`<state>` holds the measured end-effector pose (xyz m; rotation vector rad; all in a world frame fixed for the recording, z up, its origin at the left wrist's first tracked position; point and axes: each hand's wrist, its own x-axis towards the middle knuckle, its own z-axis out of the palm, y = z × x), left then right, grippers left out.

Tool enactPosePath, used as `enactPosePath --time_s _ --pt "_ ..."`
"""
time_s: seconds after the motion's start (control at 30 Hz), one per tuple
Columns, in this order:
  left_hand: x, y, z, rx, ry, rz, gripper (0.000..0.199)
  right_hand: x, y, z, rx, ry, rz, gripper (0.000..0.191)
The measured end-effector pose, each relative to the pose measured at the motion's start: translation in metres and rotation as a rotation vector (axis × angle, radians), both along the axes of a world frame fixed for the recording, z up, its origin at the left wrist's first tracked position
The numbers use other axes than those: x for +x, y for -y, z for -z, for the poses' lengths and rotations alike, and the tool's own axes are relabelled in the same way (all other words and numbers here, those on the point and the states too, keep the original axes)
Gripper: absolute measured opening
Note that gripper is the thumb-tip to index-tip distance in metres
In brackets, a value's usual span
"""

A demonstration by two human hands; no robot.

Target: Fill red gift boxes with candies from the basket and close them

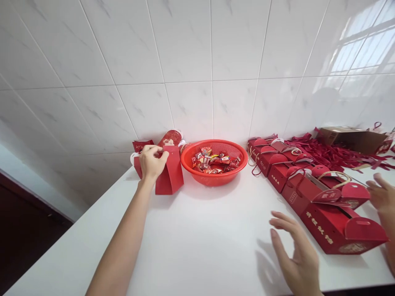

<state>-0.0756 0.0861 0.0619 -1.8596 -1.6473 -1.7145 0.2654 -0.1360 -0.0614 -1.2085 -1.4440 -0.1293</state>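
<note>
My left hand [153, 162] pinches the top edge of a red folded box [171, 174], which stands on the white table left of the basket. Behind that hand, more red boxes [170, 139] lean near the wall. My right hand [294, 250] hovers over the table at the lower right, fingers apart and holding nothing. Between the hands and farther back, a red plastic basket [214, 179] contains several wrapped candies [212, 161].
Several red gift boxes [321, 222] with rope handles form rows on the right. Behind them lie a heap of dark red ribbons [314, 154] and an open cardboard box [354, 139]. Another person's hand [382, 197] reaches in at the right edge. A tiled wall [191, 102] bounds the table.
</note>
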Motion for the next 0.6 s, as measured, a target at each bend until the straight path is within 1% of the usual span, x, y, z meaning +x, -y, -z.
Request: enactPosePath --time_s 0.07,0.13,0.2,0.23,0.27,0.3,0.4,0.47,0.53,0.6 --pt "0.013 0.017 -0.013 0.024 -0.055 0.051 0.011 -0.015 -0.01 -0.005 -0.1 0.031 -0.172 0.011" --pt "0.029 0.036 -0.024 0.016 -0.136 0.166 0.021 -0.032 -0.02 -0.016 -0.177 0.057 -0.344 0.015" --pt "0.048 0.054 -0.031 0.002 -0.254 0.267 0.025 -0.048 -0.029 -0.029 -0.223 0.074 -0.471 0.023" --pt "0.058 0.063 -0.032 -0.003 -0.298 0.304 0.024 -0.055 -0.033 -0.035 -0.236 0.077 -0.508 0.027" --pt "0.068 0.071 -0.032 -0.007 -0.336 0.326 0.023 -0.061 -0.038 -0.041 -0.24 0.077 -0.53 0.032" --pt "0.077 0.079 -0.031 -0.006 -0.371 0.32 0.023 -0.067 -0.042 -0.046 -0.238 0.075 -0.54 0.036" --pt "0.101 0.096 -0.023 -0.012 -0.437 0.259 0.027 -0.077 -0.056 -0.056 -0.217 0.07 -0.536 0.044" --pt "0.112 0.104 -0.019 -0.07 -0.482 0.287 0.03 -0.077 -0.066 -0.058 -0.213 0.062 -0.53 0.038" --pt "0.118 0.109 -0.018 -0.149 -0.508 0.363 0.031 -0.074 -0.076 -0.057 -0.225 0.046 -0.535 0.026" --pt "0.119 0.112 -0.019 -0.225 -0.487 0.464 0.031 -0.067 -0.084 -0.055 -0.258 0.033 -0.558 0.02"
